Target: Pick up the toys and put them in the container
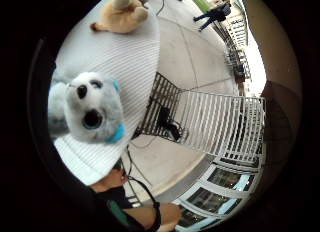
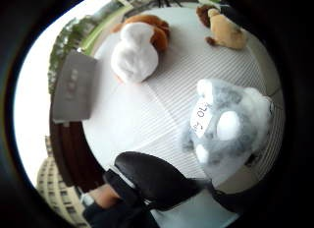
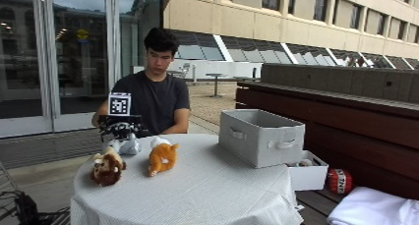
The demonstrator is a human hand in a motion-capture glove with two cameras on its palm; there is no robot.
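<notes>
Grey plush toy (image 3: 124, 145), near the tabletop (image 3: 216, 185) edge, was gripped by the gloved right hand (image 3: 119, 129)

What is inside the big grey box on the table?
You can't tell. The grey box stands open on the white table, but only its walls show. The grey toy under the gloved hand and two other toys lie outside on the table.
</notes>
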